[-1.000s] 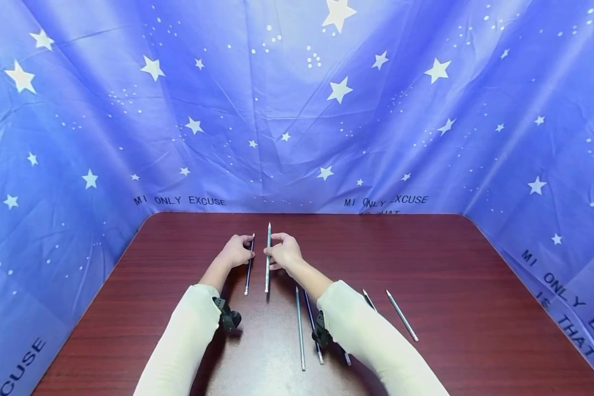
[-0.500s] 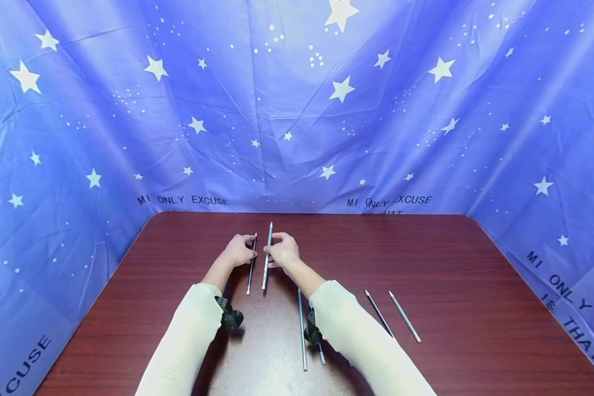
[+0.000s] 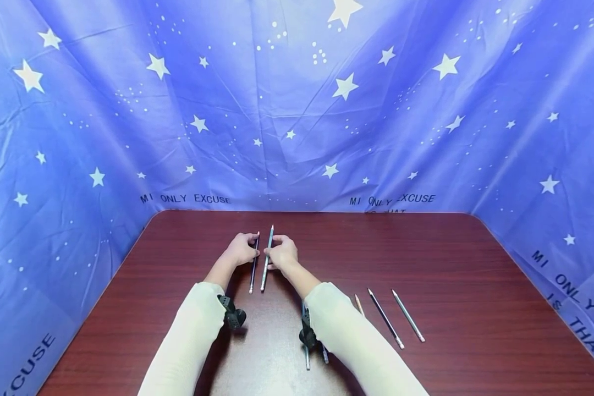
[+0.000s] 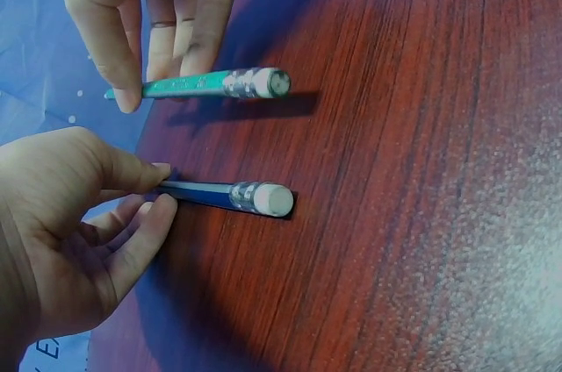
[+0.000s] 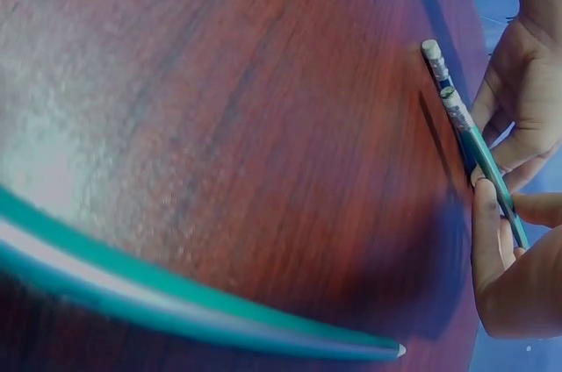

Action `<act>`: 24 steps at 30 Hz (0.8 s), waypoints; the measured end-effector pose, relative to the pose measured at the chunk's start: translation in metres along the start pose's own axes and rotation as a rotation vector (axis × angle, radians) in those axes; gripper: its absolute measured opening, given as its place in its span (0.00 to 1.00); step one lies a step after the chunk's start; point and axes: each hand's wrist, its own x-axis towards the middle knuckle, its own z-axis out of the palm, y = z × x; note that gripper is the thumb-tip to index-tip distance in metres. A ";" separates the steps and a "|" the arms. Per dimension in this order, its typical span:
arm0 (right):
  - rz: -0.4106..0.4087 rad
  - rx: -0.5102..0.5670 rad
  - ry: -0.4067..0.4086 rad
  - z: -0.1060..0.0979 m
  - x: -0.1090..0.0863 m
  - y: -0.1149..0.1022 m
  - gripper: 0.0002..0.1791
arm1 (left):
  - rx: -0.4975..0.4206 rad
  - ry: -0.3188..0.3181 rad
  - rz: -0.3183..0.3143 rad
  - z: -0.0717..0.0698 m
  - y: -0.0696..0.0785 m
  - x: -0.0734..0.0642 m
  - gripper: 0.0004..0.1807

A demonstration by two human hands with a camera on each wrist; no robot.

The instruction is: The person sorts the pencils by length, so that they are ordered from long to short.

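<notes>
The left hand [image 3: 241, 250] pinches a blue pencil [image 4: 202, 195]; the right hand [image 3: 283, 253] beside it pinches a green pencil [image 4: 198, 84]. Behind the right hand, a sleeve [image 3: 358, 333] partly hides other pencils [image 3: 307, 358].

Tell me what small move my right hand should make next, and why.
Probably lower the green pencil onto the table beside the blue pencil. Your right hand pinches the green one raised, its shadow apart from it, while your left hand pinches the blue one, close by and nearly parallel.
</notes>
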 end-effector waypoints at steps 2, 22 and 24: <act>-0.001 0.000 0.003 0.001 0.000 0.000 0.25 | 0.007 0.001 -0.002 -0.001 0.000 0.001 0.30; -0.008 -0.044 0.013 0.007 0.000 0.008 0.24 | 0.013 -0.001 -0.017 -0.002 0.001 0.000 0.30; -0.009 -0.057 0.018 0.008 0.001 0.009 0.24 | 0.017 0.000 -0.016 -0.001 0.000 0.000 0.30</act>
